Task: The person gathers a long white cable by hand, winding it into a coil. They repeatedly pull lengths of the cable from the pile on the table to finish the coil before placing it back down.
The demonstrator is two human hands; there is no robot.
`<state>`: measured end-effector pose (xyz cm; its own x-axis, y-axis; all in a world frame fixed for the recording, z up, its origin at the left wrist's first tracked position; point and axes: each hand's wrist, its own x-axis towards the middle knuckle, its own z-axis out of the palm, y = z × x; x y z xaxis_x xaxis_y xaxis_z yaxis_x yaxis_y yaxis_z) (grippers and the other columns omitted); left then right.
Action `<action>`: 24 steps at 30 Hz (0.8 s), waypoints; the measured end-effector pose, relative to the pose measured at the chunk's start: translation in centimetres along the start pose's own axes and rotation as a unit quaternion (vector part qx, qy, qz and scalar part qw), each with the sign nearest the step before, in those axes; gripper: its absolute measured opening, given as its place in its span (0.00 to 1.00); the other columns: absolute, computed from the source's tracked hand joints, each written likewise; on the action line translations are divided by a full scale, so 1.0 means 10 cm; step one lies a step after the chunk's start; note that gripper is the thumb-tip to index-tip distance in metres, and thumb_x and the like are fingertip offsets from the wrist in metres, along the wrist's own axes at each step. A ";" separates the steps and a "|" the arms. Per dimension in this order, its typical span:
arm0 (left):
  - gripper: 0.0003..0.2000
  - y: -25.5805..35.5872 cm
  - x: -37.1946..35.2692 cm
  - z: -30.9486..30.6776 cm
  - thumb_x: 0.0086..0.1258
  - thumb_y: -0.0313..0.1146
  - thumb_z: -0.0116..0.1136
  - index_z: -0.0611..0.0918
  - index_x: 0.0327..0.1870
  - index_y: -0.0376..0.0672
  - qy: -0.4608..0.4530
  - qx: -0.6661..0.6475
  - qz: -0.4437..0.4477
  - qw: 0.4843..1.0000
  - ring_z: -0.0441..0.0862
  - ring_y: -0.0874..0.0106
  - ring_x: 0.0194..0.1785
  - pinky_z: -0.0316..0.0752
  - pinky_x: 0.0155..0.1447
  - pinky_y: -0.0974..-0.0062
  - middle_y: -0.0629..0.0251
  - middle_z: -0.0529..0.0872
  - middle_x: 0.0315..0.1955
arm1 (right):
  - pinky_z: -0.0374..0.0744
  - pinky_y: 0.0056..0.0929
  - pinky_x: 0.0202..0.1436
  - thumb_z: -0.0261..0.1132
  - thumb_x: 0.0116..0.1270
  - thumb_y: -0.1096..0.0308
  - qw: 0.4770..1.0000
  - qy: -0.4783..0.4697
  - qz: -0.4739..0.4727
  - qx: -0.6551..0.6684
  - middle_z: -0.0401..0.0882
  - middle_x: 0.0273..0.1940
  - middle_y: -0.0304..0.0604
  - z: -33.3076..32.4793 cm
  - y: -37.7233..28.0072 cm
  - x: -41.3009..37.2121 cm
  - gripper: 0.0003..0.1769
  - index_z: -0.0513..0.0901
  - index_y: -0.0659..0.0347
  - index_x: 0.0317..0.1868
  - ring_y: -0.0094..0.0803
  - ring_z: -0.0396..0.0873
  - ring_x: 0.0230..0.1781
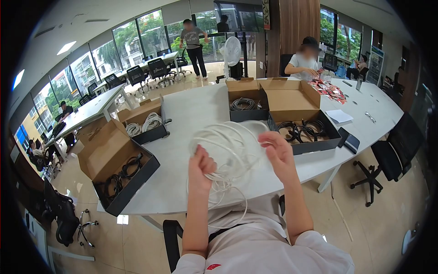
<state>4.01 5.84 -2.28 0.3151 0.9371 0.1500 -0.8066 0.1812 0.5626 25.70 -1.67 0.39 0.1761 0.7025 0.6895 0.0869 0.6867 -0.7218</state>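
Left hand (201, 167) grips a thin white coiled cable (224, 179) over the white oval table (191, 114). Right hand (279, 154), at 3 o'clock, curls beside the loops; its hold I cannot tell. Loose strands hanging at 6 o'clock could knot, I think.

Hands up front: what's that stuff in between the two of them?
Loops of white cable span from the left hand to the right hand, above the white table, in the head view.

Open cardboard boxes (292, 102) of coiled cables (301, 130) sit on a white table (196, 109).
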 end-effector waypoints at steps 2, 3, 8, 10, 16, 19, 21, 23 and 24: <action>0.15 0.12 0.05 -0.04 0.75 0.39 0.51 0.71 0.23 0.48 0.034 -0.065 0.019 0.997 0.51 0.84 0.12 0.45 0.18 0.81 0.81 0.53 0.10 | 0.74 0.29 0.51 0.62 0.69 0.67 0.995 0.056 0.042 -0.074 0.77 0.47 0.42 -0.10 0.19 -0.13 0.15 0.77 0.66 0.52 0.32 0.75 0.50; 0.15 0.12 0.08 -0.11 0.76 0.38 0.50 0.72 0.23 0.49 0.033 -0.082 0.038 0.995 0.50 0.86 0.11 0.45 0.17 0.83 0.82 0.55 0.10 | 0.74 0.29 0.52 0.60 0.70 0.64 0.973 0.095 0.008 -0.212 0.78 0.47 0.44 -0.05 0.15 -0.16 0.18 0.76 0.66 0.54 0.33 0.76 0.49; 0.15 0.05 0.16 -0.32 0.76 0.36 0.47 0.71 0.24 0.48 -0.024 -0.247 -0.011 0.969 0.51 0.86 0.10 0.47 0.14 0.85 0.80 0.56 0.09 | 0.75 0.27 0.49 0.60 0.71 0.62 0.976 0.042 0.092 -0.191 0.80 0.48 0.46 0.15 0.57 -0.35 0.19 0.76 0.67 0.55 0.30 0.77 0.49; 0.14 0.01 0.16 -0.32 0.75 0.34 0.46 0.71 0.24 0.47 -0.042 -0.256 -0.024 0.966 0.51 0.86 0.10 0.47 0.13 0.86 0.80 0.56 0.09 | 0.76 0.30 0.49 0.62 0.69 0.62 0.978 -0.015 0.109 -0.176 0.81 0.45 0.47 0.30 0.72 -0.40 0.20 0.76 0.66 0.55 0.32 0.79 0.47; 0.12 0.08 0.15 -0.32 0.74 0.33 0.45 0.72 0.26 0.46 0.032 -0.185 -0.004 0.982 0.63 0.84 0.12 0.58 0.15 0.84 0.79 0.65 0.11 | 0.73 0.20 0.28 0.56 0.73 0.63 0.960 -0.048 0.274 0.024 0.74 0.23 0.32 0.33 0.93 -0.17 0.13 0.79 0.64 0.49 0.18 0.71 0.22; 0.08 0.34 0.11 -0.49 0.72 0.37 0.52 0.79 0.30 0.49 0.167 -0.118 0.070 0.976 0.79 0.80 0.23 0.74 0.25 0.77 0.78 0.79 0.19 | 0.57 0.17 0.17 0.56 0.74 0.62 0.948 0.114 0.245 0.166 0.61 0.19 0.26 -0.12 0.96 0.01 0.11 0.79 0.62 0.42 0.13 0.56 0.14; 0.08 0.58 0.01 -0.70 0.71 0.41 0.54 0.81 0.32 0.53 0.108 -0.124 0.117 0.979 0.79 0.80 0.22 0.74 0.26 0.77 0.81 0.78 0.18 | 0.51 0.18 0.16 0.56 0.74 0.63 0.925 0.212 0.255 0.185 0.59 0.18 0.25 -0.52 1.12 0.11 0.10 0.79 0.60 0.41 0.13 0.52 0.13; 0.09 0.83 -0.11 -0.48 0.71 0.40 0.55 0.79 0.28 0.52 0.194 -0.235 0.165 0.938 0.66 0.88 0.15 0.61 0.19 0.82 0.83 0.70 0.13 | 0.51 0.18 0.15 0.56 0.74 0.62 0.904 0.273 0.269 0.190 0.58 0.18 0.25 -0.80 1.12 0.15 0.10 0.78 0.60 0.42 0.14 0.52 0.13; 0.07 0.93 -0.13 -0.69 0.70 0.36 0.55 0.80 0.31 0.47 0.088 -0.286 0.164 0.940 0.70 0.84 0.20 0.65 0.25 0.81 0.78 0.73 0.17 | 0.50 0.18 0.15 0.56 0.74 0.63 0.890 0.305 0.266 0.213 0.58 0.18 0.25 -0.92 1.11 0.18 0.10 0.77 0.60 0.43 0.14 0.52 0.13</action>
<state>-7.30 8.38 -2.87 -0.0442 0.9963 0.0742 -0.9987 -0.0422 -0.0277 36.00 5.53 -6.97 0.5912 0.8065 0.0036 -0.5240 0.3875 -0.7585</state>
